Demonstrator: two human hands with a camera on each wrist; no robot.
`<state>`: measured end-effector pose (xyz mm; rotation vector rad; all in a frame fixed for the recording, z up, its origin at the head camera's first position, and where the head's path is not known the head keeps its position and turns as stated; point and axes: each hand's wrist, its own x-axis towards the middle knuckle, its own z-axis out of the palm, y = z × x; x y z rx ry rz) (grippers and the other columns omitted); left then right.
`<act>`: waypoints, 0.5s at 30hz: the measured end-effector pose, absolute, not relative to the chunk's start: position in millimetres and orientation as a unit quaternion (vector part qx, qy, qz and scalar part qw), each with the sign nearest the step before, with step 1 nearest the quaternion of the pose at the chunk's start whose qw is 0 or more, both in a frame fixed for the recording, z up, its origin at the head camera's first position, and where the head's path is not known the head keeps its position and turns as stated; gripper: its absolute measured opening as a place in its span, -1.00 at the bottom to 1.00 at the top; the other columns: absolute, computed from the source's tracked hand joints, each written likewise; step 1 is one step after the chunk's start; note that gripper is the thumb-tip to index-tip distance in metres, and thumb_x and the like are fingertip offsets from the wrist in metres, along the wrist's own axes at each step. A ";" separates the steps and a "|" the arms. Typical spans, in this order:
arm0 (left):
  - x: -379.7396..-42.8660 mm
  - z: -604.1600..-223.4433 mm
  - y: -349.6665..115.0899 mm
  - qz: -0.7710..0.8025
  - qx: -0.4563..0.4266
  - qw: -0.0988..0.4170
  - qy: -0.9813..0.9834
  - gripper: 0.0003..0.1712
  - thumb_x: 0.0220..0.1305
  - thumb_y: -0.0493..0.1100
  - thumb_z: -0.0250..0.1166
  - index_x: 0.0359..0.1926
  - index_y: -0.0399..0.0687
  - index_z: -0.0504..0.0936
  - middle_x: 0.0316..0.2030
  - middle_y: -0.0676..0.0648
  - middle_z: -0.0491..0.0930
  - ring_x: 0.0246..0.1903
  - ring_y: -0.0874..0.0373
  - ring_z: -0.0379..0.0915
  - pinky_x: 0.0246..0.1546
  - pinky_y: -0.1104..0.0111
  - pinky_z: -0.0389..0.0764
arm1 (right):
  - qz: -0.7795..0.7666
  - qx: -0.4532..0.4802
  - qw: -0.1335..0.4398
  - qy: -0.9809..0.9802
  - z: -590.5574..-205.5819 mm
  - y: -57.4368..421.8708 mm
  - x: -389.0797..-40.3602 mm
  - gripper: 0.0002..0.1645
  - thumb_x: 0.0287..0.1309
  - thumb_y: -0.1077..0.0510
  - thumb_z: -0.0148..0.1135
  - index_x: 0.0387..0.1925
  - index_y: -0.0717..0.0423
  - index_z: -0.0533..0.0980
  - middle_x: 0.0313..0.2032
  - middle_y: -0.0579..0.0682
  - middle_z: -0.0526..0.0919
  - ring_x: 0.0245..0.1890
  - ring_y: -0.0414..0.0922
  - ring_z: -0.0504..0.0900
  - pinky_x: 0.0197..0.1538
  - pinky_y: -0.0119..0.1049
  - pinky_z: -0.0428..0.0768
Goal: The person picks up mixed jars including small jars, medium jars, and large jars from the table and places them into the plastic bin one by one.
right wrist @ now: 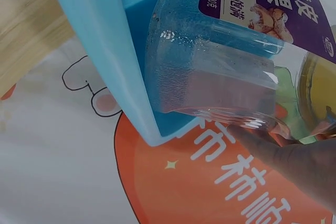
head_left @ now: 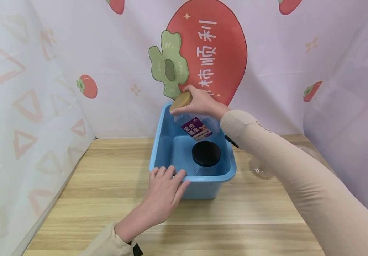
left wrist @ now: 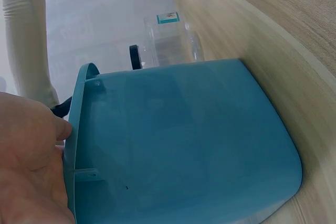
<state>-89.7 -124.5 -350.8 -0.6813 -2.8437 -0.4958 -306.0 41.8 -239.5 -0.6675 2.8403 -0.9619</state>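
Observation:
A clear plastic jar (right wrist: pixel 220 72) with a gold lid (head_left: pixel 181 101) and a purple label (head_left: pixel 196 128) is held tilted by my right hand (head_left: pixel 200 102), fingers and thumb about the lid end. Its lower part reaches inside the blue bin (head_left: pixel 161 149). In the bin, near the front, sits another clear jar with a black lid (head_left: pixel 206 153). My left hand (head_left: pixel 164 195) holds the bin's front rim, fingers hooked over the edge and thumb along the outside. In the left wrist view that hand (left wrist: pixel 31 156) is at the rim of the bin (left wrist: pixel 184 140).
Clear plastic containers (head_left: pixel 261 169) stand on the wooden table (head_left: pixel 113 199) right of the bin, partly hidden by my right forearm. One container (left wrist: pixel 170 40) bears a teal label, with a black lid edge beside it. A strawberry-print curtain (head_left: pixel 123 106) hangs behind the bin.

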 end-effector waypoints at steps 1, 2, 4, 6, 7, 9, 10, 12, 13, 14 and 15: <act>-89.4 -350.9 -124.4 -0.167 -0.229 0.090 -0.955 -0.77 0.64 0.03 0.12 -0.01 0.03 0.58 -0.35 0.00 0.34 -0.24 0.02 0.22 -0.01 -0.01 0.23 | -0.313 -0.217 0.034 0.924 -239.8 41.9 -306.4 0.17 0.01 -0.37 0.54 0.49 0.00 0.22 0.17 0.04 0.54 0.11 -0.02 0.56 0.14 -0.09 0.65; -89.2 -350.8 -124.3 -0.168 -0.229 0.092 -0.954 -0.78 0.64 0.03 0.12 -0.02 0.03 0.58 -0.35 0.00 0.33 -0.24 0.02 0.22 -0.01 -0.01 0.23 | -0.313 -0.216 0.034 0.924 -240.3 41.9 -307.0 0.17 0.01 -0.37 0.54 0.50 0.00 0.22 0.18 0.05 0.54 0.12 -0.02 0.56 0.14 -0.08 0.65; -88.7 -350.7 -124.2 -0.169 -0.230 0.095 -0.954 -0.78 0.64 0.03 0.12 -0.02 0.03 0.57 -0.36 0.01 0.32 -0.26 0.03 0.20 -0.02 -0.01 0.22 | -0.308 -0.218 0.032 0.926 -240.8 42.3 -308.7 0.20 0.03 -0.38 0.52 0.54 0.01 0.19 0.27 0.06 0.52 0.19 0.00 0.53 0.22 -0.05 0.62; -88.1 -350.5 -124.1 -0.170 -0.231 0.100 -0.953 -0.79 0.64 0.02 0.12 -0.04 0.02 0.57 -0.36 0.02 0.30 -0.27 0.04 0.18 -0.02 0.01 0.21 | -0.302 -0.218 0.032 0.928 -240.4 43.0 -310.3 0.24 0.05 -0.40 0.50 0.58 0.00 0.16 0.38 0.08 0.46 0.30 0.04 0.48 0.31 0.03 0.56; -87.9 -350.4 -124.1 -0.171 -0.232 0.102 -0.952 -0.79 0.64 0.02 0.12 -0.04 0.02 0.56 -0.37 0.02 0.29 -0.28 0.04 0.17 -0.03 0.01 0.21 | -0.301 -0.217 0.032 0.928 -239.9 43.6 -310.8 0.25 0.06 -0.41 0.50 0.60 0.00 0.14 0.43 0.09 0.42 0.36 0.06 0.45 0.34 0.08 0.53; -87.4 -350.3 -123.9 -0.169 -0.233 0.106 -0.952 -0.79 0.65 0.02 0.11 -0.05 0.02 0.56 -0.37 0.03 0.28 -0.30 0.05 0.15 -0.03 0.03 0.20 | -0.299 -0.216 0.031 0.929 -238.5 45.2 -311.8 0.27 0.08 -0.43 0.48 0.63 -0.02 0.12 0.51 0.08 0.35 0.45 0.07 0.37 0.40 0.13 0.47; -87.3 -350.2 -123.8 -0.169 -0.233 0.108 -0.952 -0.80 0.65 0.01 0.11 -0.06 0.02 0.56 -0.37 0.03 0.28 -0.30 0.05 0.15 -0.03 0.03 0.20 | -0.301 -0.215 0.030 0.928 -237.8 46.3 -312.3 0.27 0.08 -0.43 0.48 0.63 -0.02 0.12 0.53 0.07 0.33 0.48 0.08 0.35 0.41 0.16 0.45; -87.1 -350.1 -123.5 -0.168 -0.234 0.110 -0.951 -0.79 0.65 0.01 0.11 -0.06 0.02 0.55 -0.37 0.03 0.28 -0.29 0.04 0.15 -0.02 0.02 0.20 | -0.304 -0.213 0.029 0.928 -236.1 49.2 -312.8 0.26 0.09 -0.44 0.47 0.62 -0.03 0.12 0.54 0.06 0.32 0.49 0.08 0.33 0.43 0.17 0.43; -87.0 -350.1 -123.4 -0.169 -0.233 0.110 -0.951 -0.79 0.65 0.01 0.10 -0.06 0.02 0.55 -0.37 0.03 0.28 -0.29 0.04 0.15 -0.02 0.02 0.20 | -0.306 -0.213 0.028 0.927 -235.4 50.8 -313.1 0.25 0.09 -0.44 0.46 0.62 -0.03 0.13 0.54 0.05 0.32 0.50 0.08 0.32 0.43 0.17 0.42; -86.9 -350.1 -123.3 -0.169 -0.233 0.110 -0.951 -0.79 0.65 0.01 0.10 -0.06 0.02 0.55 -0.37 0.03 0.28 -0.29 0.04 0.16 -0.01 0.01 0.21 | -0.308 -0.212 0.025 0.927 -234.7 52.6 -313.4 0.25 0.08 -0.44 0.46 0.62 -0.04 0.13 0.54 0.04 0.32 0.50 0.07 0.32 0.44 0.17 0.42; -86.8 -350.0 -123.2 -0.170 -0.233 0.110 -0.951 -0.79 0.65 0.01 0.10 -0.06 0.02 0.55 -0.37 0.02 0.28 -0.28 0.03 0.16 -0.01 0.00 0.21 | -0.310 -0.211 0.024 0.927 -234.0 54.7 -313.5 0.25 0.09 -0.44 0.46 0.62 -0.04 0.13 0.54 0.04 0.32 0.50 0.07 0.32 0.44 0.17 0.41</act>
